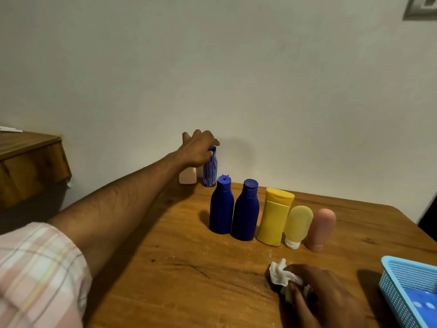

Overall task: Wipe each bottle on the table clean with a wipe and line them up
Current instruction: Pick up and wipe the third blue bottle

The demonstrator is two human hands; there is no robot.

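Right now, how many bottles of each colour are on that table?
Blue: 3, two plain in the row and a streaked one under the left hand
Yellow: 2
Pink: 2
Total: 7

This is looking like a room in a home: a wooden table (236,292) is standing against a plain painted wall (236,67), toiletry bottles (260,214) are lining up at its centre, a wooden cabinet (30,162) is sitting at 9 o'clock, and a blue plastic basket (406,287) (household sort) is resting at 4 o'clock.
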